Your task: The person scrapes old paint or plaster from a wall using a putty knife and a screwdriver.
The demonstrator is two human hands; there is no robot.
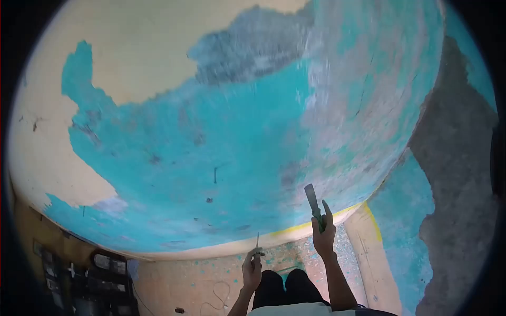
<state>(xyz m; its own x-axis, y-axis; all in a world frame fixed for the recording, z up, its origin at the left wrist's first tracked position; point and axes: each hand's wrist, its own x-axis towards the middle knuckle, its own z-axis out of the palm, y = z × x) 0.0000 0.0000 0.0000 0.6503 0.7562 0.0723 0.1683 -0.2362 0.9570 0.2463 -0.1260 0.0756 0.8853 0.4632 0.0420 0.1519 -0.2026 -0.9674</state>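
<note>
In my right hand [323,238] is a scraper [312,200] with a flat grey blade and a green handle. The blade points up toward the wall, and my index finger stretches up beside it. My left hand [252,267], lower and nearer my body, is closed around a thin metal tool [258,240] whose narrow end sticks upward; its handle is mostly hidden by the fingers. Both hands are in front of the painted wall [237,142], where turquoise paint shows beneath peeled cream paint, with grey and whitish scraped patches toward the top and right.
Paint flakes litter the floor [168,279] along the wall's foot. A thin cord [215,300] lies curled there. Dark cases or equipment [95,279] stand at lower left. A side wall [400,210] with turquoise and bare grey areas rises on the right. Small nails or hooks protrude from the wall.
</note>
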